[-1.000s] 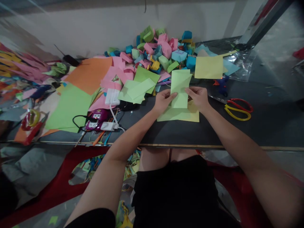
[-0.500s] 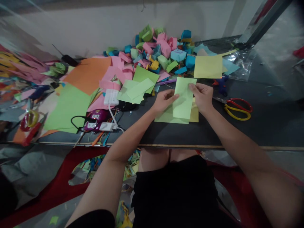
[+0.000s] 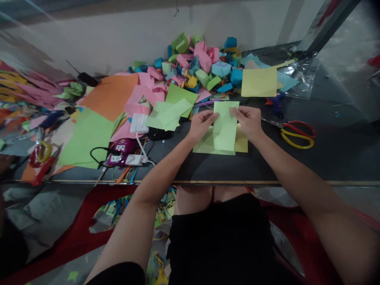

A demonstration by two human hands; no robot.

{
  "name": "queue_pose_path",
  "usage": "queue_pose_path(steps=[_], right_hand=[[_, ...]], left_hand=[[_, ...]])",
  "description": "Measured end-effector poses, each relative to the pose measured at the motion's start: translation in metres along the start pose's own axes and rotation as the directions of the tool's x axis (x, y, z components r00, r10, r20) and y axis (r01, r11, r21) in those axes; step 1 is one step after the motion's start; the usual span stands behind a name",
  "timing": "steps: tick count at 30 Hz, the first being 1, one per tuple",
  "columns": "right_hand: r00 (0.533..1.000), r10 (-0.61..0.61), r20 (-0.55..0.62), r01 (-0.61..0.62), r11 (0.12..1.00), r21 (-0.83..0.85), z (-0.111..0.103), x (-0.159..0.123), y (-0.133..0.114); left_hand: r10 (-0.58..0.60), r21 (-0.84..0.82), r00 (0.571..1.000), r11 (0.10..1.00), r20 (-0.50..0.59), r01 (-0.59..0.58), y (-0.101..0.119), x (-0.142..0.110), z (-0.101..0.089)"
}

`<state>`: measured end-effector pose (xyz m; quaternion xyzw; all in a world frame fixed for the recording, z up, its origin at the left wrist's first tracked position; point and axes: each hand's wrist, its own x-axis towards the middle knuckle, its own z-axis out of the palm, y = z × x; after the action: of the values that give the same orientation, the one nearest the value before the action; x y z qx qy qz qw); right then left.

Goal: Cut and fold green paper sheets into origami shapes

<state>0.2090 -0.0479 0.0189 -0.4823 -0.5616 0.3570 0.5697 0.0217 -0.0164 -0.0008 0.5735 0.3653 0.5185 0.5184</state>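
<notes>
Paper [image 3: 226,129] is pinched at opposite edges by my nearly closed left hand [image 3: 201,125] and right hand [image 3: 250,122]: holding step, I judge, calling next for even grips.

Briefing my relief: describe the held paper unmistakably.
Over the dark table, find the left hand and right hand. Between them is a pale green paper, longer than wide. Unlike the green sheet and yellow sheet it overlaps, it is gripped by both hands.

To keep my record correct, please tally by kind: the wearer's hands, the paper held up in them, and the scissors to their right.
Left hand and right hand: 2
Held green paper: 1 visible piece
Scissors: 1 pair
Total: 4
</notes>
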Motion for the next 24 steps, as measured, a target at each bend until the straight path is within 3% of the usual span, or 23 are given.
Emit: queue_pose_path(steps=[7,14,24], right_hand=[[1.0,0.012,0.0,-0.012,1.0,0.015,-0.005,0.002,0.005],[0.986,0.032,-0.163,-0.027,0.999,0.035,-0.007,0.01,0.007],[0.992,0.007,-0.129,-0.003,1.0,0.03,-0.009,0.011,0.01]], left_hand=[[-0.061,-0.017,0.998,0.998,-0.024,0.061,0.012,0.013,0.004],[-0.063,-0.001,0.996,0.998,-0.064,0.063,0.008,0.019,0.015],[-0.013,-0.021,0.997,1.0,-0.072,0.011,0.001,0.015,0.018]])
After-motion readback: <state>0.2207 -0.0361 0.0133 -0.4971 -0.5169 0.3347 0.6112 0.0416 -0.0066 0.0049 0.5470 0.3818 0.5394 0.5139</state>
